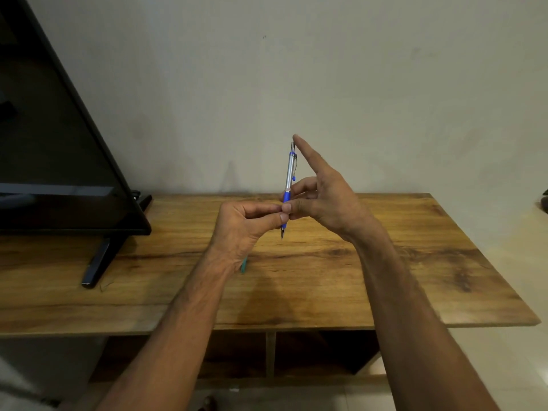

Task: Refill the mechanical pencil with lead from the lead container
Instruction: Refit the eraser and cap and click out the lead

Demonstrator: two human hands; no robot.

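A silver mechanical pencil (289, 173) with a blue grip stands nearly upright above the table, tip down. My right hand (329, 197) grips it at the blue grip with thumb and fingers, its index finger stretched up to the pencil's top end. My left hand (246, 223) pinches the same blue grip from the left with thumb and forefinger. A teal object (243, 265), likely the lead container, lies on the wooden table (385, 277), mostly hidden under my left wrist.
A black flat-screen TV (59, 143) on a stand fills the table's left part, one foot (98, 262) reaching toward the front edge. A plain wall rises behind the table. Open shelves lie beneath the tabletop.
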